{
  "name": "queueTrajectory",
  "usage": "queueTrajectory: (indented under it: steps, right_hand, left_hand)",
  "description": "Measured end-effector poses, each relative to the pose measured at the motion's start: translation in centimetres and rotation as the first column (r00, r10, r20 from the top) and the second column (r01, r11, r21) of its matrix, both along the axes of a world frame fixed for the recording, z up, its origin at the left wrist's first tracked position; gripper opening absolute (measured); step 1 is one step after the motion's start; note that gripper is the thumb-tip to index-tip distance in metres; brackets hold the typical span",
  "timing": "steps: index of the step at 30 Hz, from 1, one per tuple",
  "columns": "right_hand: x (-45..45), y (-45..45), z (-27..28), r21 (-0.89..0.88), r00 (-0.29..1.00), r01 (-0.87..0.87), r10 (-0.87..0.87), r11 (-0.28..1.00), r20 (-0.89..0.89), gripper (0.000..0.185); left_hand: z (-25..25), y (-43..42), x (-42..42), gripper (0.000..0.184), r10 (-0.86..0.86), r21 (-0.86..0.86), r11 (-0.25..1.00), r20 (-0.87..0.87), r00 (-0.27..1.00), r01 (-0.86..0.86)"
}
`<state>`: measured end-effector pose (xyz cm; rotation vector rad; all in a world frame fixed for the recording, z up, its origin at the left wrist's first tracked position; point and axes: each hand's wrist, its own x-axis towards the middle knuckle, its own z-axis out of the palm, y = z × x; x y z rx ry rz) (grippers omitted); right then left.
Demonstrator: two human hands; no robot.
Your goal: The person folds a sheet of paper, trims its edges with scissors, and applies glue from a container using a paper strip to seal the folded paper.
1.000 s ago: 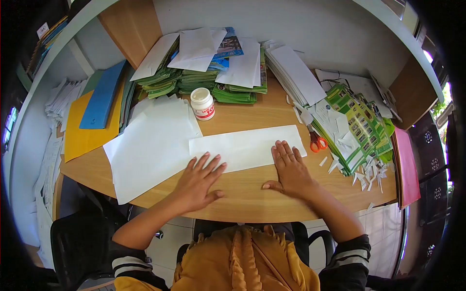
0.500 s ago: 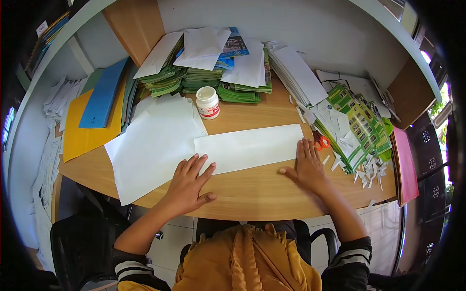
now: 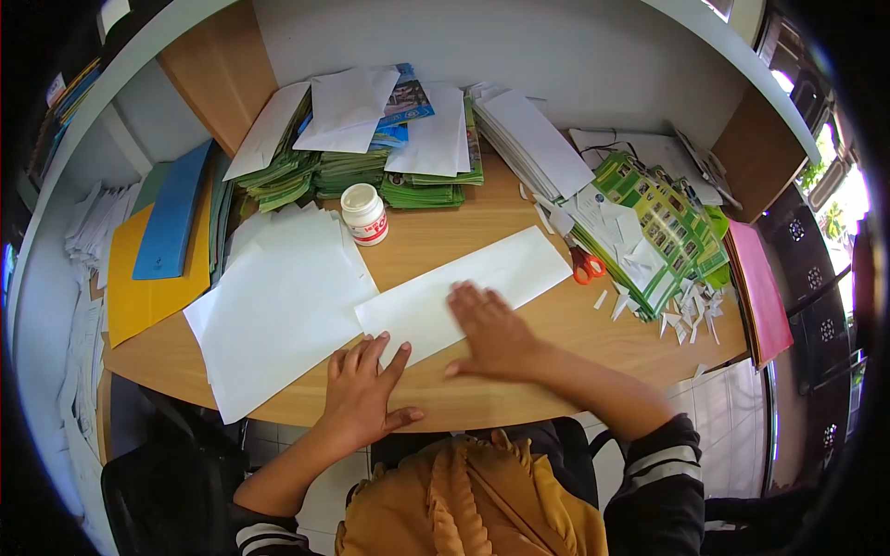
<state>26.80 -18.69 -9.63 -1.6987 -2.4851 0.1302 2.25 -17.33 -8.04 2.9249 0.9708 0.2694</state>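
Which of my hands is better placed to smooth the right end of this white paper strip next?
Probably your right hand: it is over the middle of the white paper strip, closer to that end. Your left hand is by the strip's left end, likely a longer reach.

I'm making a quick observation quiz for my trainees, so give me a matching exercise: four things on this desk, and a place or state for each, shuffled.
Things
1. Jar
2. Scissors
3. Blue folder
4. Long paper strip

Places or states
A. Overlapping a yellow item
B. The blurred right hand is over it
C. Upright, with red lettering on its label
D. Orange handles showing, next to green printed sheets

Right pairs: 1-C, 2-D, 3-A, 4-B
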Motion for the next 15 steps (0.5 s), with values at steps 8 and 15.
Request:
queueTrajectory:
  steps: [8, 15]
  right_hand:
    - [9.1, -0.9, 0.8, 0.005, 0.934, 0.331, -0.329, 0.943, 0.141, 0.098]
    - [9.1, -1.2, 0.6, 0.038, 0.913, 0.383, -0.385, 0.923, 0.134, 0.09]
  left_hand:
    - [-0.5, 0.0, 0.0, 0.079, 0.0, 0.017, 1.0, 0.051, 0.999, -0.001]
    - [-0.9, 0.1, -0.5, 0.066, -0.024, 0.008, 1.0, 0.141, 0.99, 0.023]
